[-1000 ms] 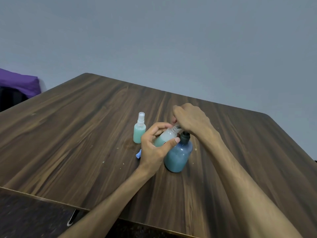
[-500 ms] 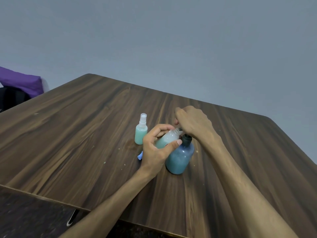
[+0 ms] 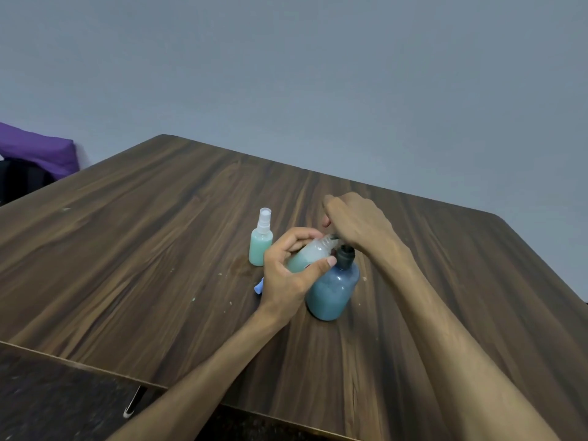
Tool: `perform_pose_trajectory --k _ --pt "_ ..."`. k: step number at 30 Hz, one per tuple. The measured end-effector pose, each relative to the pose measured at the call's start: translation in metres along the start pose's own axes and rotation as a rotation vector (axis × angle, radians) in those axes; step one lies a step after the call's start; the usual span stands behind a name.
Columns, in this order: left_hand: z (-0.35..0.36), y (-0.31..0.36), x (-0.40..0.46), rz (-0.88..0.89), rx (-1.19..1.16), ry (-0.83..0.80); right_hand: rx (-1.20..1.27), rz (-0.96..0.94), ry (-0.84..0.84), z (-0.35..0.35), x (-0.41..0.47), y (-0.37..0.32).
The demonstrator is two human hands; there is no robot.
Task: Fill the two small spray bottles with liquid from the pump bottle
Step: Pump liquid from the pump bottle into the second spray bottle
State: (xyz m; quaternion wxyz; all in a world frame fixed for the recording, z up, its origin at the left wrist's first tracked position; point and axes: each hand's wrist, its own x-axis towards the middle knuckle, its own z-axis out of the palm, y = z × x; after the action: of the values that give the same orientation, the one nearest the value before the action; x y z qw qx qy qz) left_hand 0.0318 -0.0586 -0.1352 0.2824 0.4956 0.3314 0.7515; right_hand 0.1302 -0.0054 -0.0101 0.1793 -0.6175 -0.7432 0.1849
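Teal liquid is half-filling the open spray bottle (image 3: 310,254) my left hand (image 3: 288,275) is pinching, tilted, at frame centre. My right hand (image 3: 356,224) is curling over the pump bottle (image 3: 332,289); I'm judging slow presses, neck under the spout, best.

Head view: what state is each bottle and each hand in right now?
Capped spray bottle: upright on table, cap on, mostly full of green liquid.
Open spray bottle: uncapped, tilted, partly filled.
Pump bottle: upright, blue liquid inside.
Left hand: gripping open spray bottle.
Right hand: on the pump head.
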Motion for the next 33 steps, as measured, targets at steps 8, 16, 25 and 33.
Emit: perform_pose_trajectory --k 8,16,25,33 --pt "0.0004 0.0000 0.0006 -0.003 -0.009 -0.003 -0.022 -0.006 0.024 -0.0005 0.0014 -0.0014" --pt "0.0012 0.0035 -0.0002 -0.014 0.002 -0.015 -0.058 -0.009 0.022 0.0010 0.0013 -0.0004" --pt "0.0039 0.0022 -0.0019 -0.021 -0.019 -0.032 -0.044 0.004 -0.026 -0.0008 0.0006 -0.0026" --pt "0.0019 0.0012 -0.0022 -0.038 -0.006 -0.026 -0.047 -0.004 0.053 0.0028 -0.0035 -0.0018"
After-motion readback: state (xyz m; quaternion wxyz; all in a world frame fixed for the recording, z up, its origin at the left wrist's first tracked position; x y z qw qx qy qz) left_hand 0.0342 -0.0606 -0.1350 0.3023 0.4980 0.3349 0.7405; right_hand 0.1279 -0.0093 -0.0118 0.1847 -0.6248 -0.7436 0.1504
